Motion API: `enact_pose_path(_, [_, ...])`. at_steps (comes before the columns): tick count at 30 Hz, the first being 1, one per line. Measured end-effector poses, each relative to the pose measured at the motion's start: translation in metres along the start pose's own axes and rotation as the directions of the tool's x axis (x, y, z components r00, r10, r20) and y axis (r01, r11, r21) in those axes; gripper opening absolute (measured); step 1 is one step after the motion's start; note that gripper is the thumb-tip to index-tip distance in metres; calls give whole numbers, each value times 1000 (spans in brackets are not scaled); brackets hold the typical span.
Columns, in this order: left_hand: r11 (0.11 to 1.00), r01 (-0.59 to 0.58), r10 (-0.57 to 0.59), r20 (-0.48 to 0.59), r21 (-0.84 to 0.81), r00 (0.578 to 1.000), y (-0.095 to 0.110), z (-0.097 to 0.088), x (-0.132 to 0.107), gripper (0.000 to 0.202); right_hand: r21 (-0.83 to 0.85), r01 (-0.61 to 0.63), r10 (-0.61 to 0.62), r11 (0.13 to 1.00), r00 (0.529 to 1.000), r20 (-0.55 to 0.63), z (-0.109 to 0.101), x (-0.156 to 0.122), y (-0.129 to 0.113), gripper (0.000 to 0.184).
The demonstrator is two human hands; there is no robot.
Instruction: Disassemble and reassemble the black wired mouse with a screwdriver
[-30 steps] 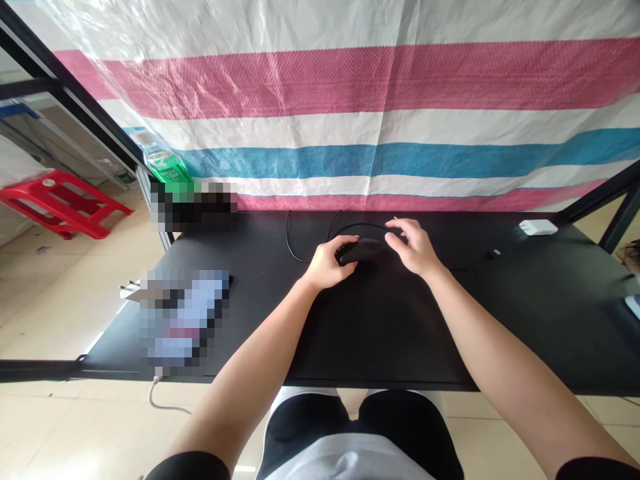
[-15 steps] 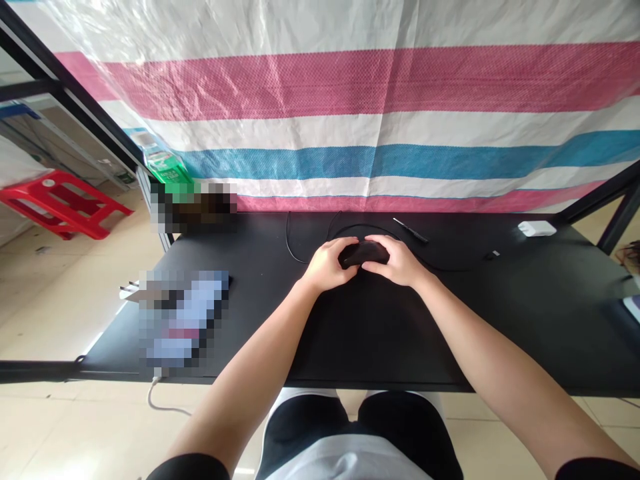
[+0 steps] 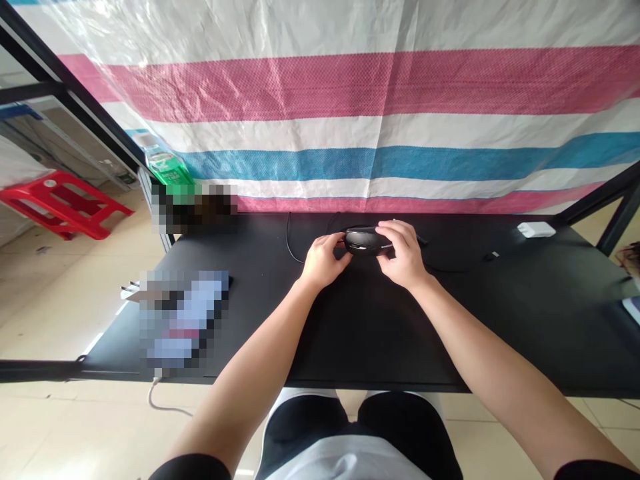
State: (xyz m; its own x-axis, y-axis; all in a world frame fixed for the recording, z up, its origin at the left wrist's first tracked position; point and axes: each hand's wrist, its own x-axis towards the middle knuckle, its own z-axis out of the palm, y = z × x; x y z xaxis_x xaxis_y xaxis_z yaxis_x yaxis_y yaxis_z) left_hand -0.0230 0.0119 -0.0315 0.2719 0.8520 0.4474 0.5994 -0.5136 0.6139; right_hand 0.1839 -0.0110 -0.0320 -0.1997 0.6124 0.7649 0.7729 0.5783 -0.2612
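A black computer mouse (image 3: 364,241) is held up at the far middle of the black tabletop (image 3: 380,333). My left hand (image 3: 325,261) grips its left end with the fingertips. My right hand (image 3: 403,253) wraps its right end, and the two hands hide part of the mouse. Its glossy face shows between them. A thin black cable (image 3: 295,245) curves across the table behind the left hand. Just beyond the right fingers, a small dark screwdriver (image 3: 421,239) lies mostly hidden.
A white charger (image 3: 537,229) lies at the far right of the table. Pixelated objects (image 3: 183,320) stand at the left. A green-labelled bottle (image 3: 165,167) leans at the far left corner. A striped tarpaulin (image 3: 380,113) hangs behind. A red plastic stool (image 3: 65,207) lies on the floor.
The mouse has turned and shifted slightly away, with its glossy face now showing. My fingers have moved to its ends, and my right hand now covers most of the screwdriver.
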Motion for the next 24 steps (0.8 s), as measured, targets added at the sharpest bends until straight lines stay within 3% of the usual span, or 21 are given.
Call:
enact_pose_path(8, [999, 8, -10, -55, -47, 998, 5, 0, -2, 27, -187, -50, 22, 981, 989, -147, 5, -6, 3, 37])
enact_pose_path(13, [995, 37, -47, -115, -94, 992, 2, -1, 0, 23, -206, -76, 29, 976, 974, -225, 4, -3, 5, 38])
enact_pose_path(20, [971, 166, -174, -31, -175, 984, 4, -4, -1, 33, -3, -183, 183, 983, 983, -28, 8, -5, 10, 57])
enact_pose_path(24, [972, 169, -175, -25, -160, 984, 4, -5, 0, 32, 35, -228, 225, 973, 972, 59, 9, -7, 10, 57])
